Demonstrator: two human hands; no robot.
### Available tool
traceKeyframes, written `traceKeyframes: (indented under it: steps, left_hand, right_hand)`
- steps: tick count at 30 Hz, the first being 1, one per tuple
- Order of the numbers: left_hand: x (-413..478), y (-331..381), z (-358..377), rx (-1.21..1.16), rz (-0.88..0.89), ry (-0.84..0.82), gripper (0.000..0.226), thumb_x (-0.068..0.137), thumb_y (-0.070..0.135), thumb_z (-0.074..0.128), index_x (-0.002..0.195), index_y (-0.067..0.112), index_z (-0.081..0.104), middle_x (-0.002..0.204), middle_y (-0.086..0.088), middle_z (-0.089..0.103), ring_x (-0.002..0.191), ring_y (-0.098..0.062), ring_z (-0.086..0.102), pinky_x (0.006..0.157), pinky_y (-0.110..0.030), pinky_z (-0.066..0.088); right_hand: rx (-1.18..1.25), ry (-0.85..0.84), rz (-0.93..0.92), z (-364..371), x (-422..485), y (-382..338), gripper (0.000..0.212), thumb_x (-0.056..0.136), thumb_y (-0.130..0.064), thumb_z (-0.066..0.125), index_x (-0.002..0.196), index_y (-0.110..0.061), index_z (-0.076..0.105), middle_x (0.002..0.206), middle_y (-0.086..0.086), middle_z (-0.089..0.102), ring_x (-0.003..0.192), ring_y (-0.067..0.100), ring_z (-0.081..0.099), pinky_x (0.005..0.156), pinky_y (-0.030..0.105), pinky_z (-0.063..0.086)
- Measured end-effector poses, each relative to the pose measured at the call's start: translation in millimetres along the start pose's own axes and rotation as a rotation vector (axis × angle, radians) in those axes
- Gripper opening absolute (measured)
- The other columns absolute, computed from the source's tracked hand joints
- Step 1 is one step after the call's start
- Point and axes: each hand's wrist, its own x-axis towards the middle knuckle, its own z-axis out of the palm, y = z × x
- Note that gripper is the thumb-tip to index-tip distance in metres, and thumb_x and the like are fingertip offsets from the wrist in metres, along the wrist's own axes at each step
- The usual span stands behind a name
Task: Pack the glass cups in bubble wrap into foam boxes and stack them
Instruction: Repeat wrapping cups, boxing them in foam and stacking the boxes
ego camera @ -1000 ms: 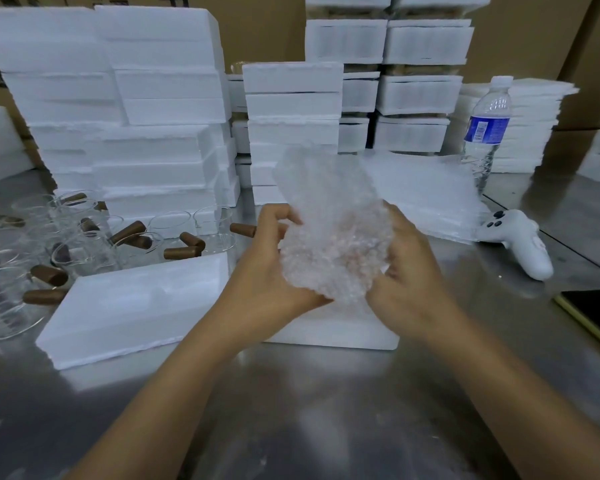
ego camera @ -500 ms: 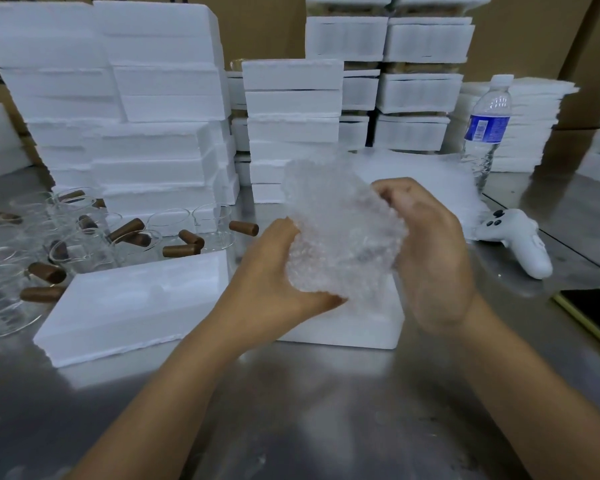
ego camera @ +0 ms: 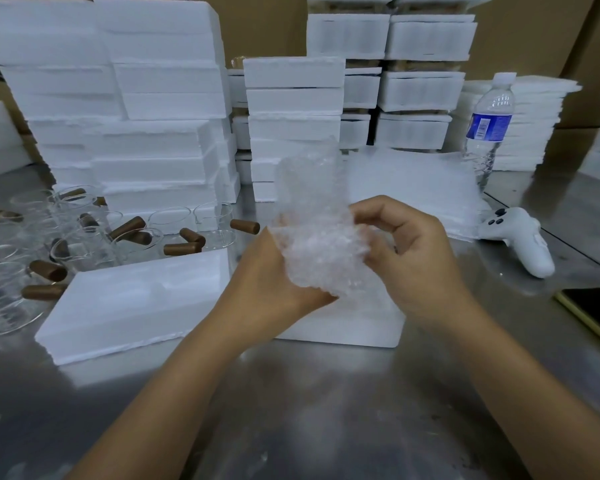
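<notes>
A bundle of clear bubble wrap (ego camera: 321, 233) is held upright above the table's middle; whether a cup is inside it cannot be made out. My left hand (ego camera: 271, 282) grips its lower left side from below. My right hand (ego camera: 409, 254) pinches its right edge with curled fingers. Under the bundle lies a white foam box (ego camera: 347, 323), mostly hidden by my hands. A second foam box piece (ego camera: 132, 299) lies flat to the left. Several bare glass cups (ego camera: 84, 240) with brown cork stoppers (ego camera: 245, 226) stand at the far left.
Tall stacks of white foam boxes (ego camera: 153, 98) fill the back of the steel table (ego camera: 309, 410). A sheet pile of bubble wrap (ego camera: 413, 188) lies behind my right hand. A water bottle (ego camera: 489, 126), a white controller (ego camera: 520, 240) and a phone (ego camera: 596, 313) sit at right.
My right hand has moved from the bundle's top down to its right edge, folding the wrap. The loose upper flap now stands taller. My left hand kept its hold.
</notes>
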Motion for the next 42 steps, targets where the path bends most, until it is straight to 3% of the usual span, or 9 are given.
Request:
traceKeyframes:
  steps: [3,7,10,15,20,24,30,36,42]
  left_hand:
    - [-1,0,2,0.017,-0.003,0.018,0.029,0.067,0.019,0.077,0.087,0.033,0.061,0.079,0.023,0.065,0.074,0.011,0.061,0.058,-0.003,0.043]
    - [-2,-8,5,0.109,-0.057,0.020,0.061,0.061,0.044,0.077,0.116,0.034,0.053,0.108,0.016,0.060,0.101,0.004,0.057,0.080,-0.013,0.047]
    - [-5,-9,6,0.143,-0.040,0.040,0.063,0.060,0.048,0.077,0.115,0.039,0.047,0.109,0.018,0.056,0.100,0.005,0.054,0.080,-0.011,0.045]
    - [-4,-6,5,0.125,0.029,0.057,0.078,0.060,0.050,0.078,0.111,0.067,0.022,0.114,0.035,0.046,0.103,0.013,0.052,0.076,-0.002,0.042]
    - [-5,-9,6,0.116,0.117,0.054,0.080,0.064,0.047,0.077,0.118,0.066,0.021,0.121,0.017,0.050,0.108,-0.003,0.056,0.087,-0.019,0.049]
    - [-4,-12,3,0.104,0.056,0.089,0.066,0.064,0.046,0.078,0.117,0.054,0.040,0.120,0.012,0.054,0.110,-0.005,0.056,0.091,-0.034,0.050]
    - [-4,-13,0,0.185,0.046,0.139,0.061,0.060,0.041,0.080,0.108,0.050,0.043,0.110,0.010,0.050,0.100,0.005,0.050,0.078,-0.006,0.041]
    - [-7,-15,1,0.321,0.152,0.075,0.085,0.064,0.037,0.085,0.120,0.047,0.022,0.112,0.031,0.034,0.101,0.005,0.044,0.080,-0.016,0.050]
    - [-10,-10,1,0.397,0.224,0.028,0.077,0.070,0.052,0.068,0.130,0.047,0.019,0.125,0.011,0.040,0.097,0.000,0.048,0.074,-0.021,0.053]
  right_hand:
    - [-0.124,0.053,-0.003,-1,1,4,0.008,0.076,-0.025,0.071,0.071,-0.029,0.067,0.075,-0.013,0.068,0.076,-0.001,0.062,0.070,0.014,0.048]
    - [-0.153,0.166,0.066,-3,2,7,0.013,0.074,-0.025,0.062,0.061,-0.025,0.064,0.066,-0.012,0.065,0.068,0.000,0.060,0.072,0.019,0.046]
    - [-0.146,0.237,0.127,-6,3,11,0.013,0.073,-0.020,0.069,0.062,-0.024,0.063,0.065,-0.010,0.063,0.068,0.004,0.058,0.074,0.028,0.048]
    - [-0.178,0.233,0.142,-7,4,13,0.043,0.071,-0.009,0.075,0.097,-0.036,0.054,0.091,-0.011,0.061,0.085,0.003,0.059,0.077,0.013,0.046]
    - [-0.213,0.150,0.089,-5,4,6,0.026,0.073,-0.001,0.071,0.085,-0.022,0.066,0.090,-0.004,0.064,0.088,0.014,0.061,0.086,0.042,0.051]
    - [-0.128,0.093,0.087,-3,3,3,0.012,0.075,-0.014,0.055,0.082,-0.012,0.064,0.092,0.002,0.060,0.086,0.014,0.059,0.072,0.022,0.050]
    - [-0.263,0.048,-0.010,0,-1,1,0.031,0.080,-0.052,0.050,0.072,-0.024,0.063,0.087,-0.011,0.056,0.091,0.009,0.055,0.074,0.012,0.042]
    - [-0.312,0.246,0.061,-2,1,11,0.018,0.076,-0.042,0.072,0.075,-0.028,0.061,0.069,-0.013,0.058,0.072,-0.001,0.056,0.066,0.010,0.042]
    - [-0.387,0.182,-0.015,-1,1,7,0.017,0.069,-0.025,0.065,0.066,-0.038,0.055,0.072,-0.022,0.060,0.076,-0.001,0.055,0.071,0.005,0.038]
